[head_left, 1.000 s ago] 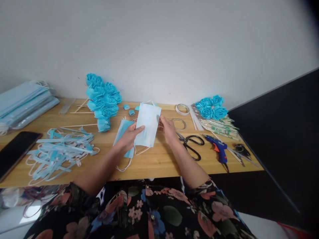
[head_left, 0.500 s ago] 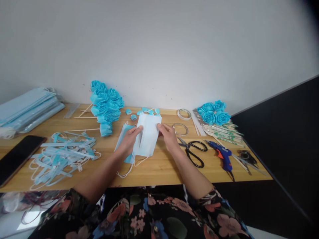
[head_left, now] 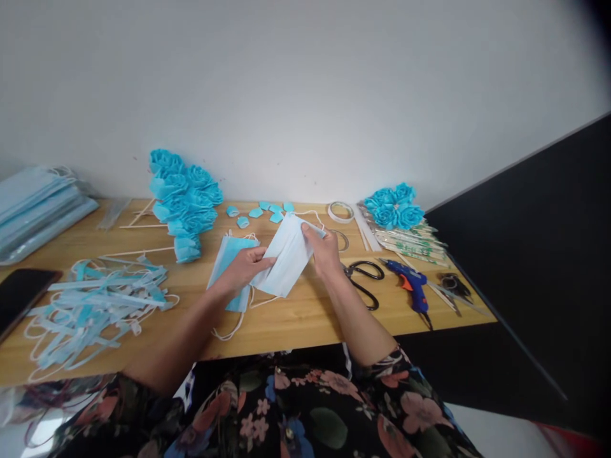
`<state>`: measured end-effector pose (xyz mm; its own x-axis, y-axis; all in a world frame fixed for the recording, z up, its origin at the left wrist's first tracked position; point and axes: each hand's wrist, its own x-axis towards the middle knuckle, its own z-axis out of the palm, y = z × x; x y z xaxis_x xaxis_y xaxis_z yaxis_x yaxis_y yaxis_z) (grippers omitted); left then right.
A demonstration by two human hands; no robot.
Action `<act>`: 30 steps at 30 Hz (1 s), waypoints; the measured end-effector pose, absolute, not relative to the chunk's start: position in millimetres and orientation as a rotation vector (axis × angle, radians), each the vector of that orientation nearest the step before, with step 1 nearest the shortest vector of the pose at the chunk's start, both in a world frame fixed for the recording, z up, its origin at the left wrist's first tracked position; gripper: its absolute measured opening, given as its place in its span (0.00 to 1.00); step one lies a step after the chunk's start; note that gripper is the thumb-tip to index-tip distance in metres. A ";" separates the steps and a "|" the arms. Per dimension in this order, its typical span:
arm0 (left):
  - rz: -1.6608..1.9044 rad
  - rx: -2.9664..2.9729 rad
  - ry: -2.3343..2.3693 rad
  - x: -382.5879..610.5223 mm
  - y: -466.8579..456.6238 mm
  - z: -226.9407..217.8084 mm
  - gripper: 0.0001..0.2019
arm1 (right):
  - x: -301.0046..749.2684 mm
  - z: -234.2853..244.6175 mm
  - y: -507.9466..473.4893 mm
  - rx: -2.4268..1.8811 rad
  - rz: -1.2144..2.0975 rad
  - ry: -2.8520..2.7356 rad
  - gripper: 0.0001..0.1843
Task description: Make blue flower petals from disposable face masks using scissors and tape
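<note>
A pale face mask [head_left: 287, 257] is held tilted over the table between my two hands, its upper right end raised. My right hand [head_left: 324, 249] pinches its upper right edge, thumb on the near side. At its lower left edge my left hand [head_left: 245, 268] grips it with thumb and fingers. Another face mask [head_left: 229, 254], blue, lies on the wood just behind and beside my left hand, its ear loops spread out. Several cut blue petals [head_left: 256, 212] lie beyond the held mask. Scissors [head_left: 365, 280] with black handles rest right of my right hand.
Left are blue flowers [head_left: 184, 203] on sticks, a heap of cut strips [head_left: 100, 305], a phone [head_left: 23, 292] and packed masks [head_left: 42, 207]. Right are a blue glue gun [head_left: 413, 289], tape roll [head_left: 340, 212], more blue flowers [head_left: 394, 207] and wrapped sticks [head_left: 413, 243]. A wall stands behind.
The held mask has turned from nearly upright to a slant, its top leaning right. My left hand has slid toward its lower edge. The whole view has shifted slightly to the right.
</note>
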<state>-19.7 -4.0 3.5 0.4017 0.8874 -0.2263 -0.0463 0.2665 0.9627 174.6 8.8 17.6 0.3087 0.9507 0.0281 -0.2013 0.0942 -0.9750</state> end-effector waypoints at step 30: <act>1.261 1.186 1.244 -18.0 -6.5 10.2 0.27 | 159.5 2.3 -2.9 -1.206 0.942 -1.289 0.31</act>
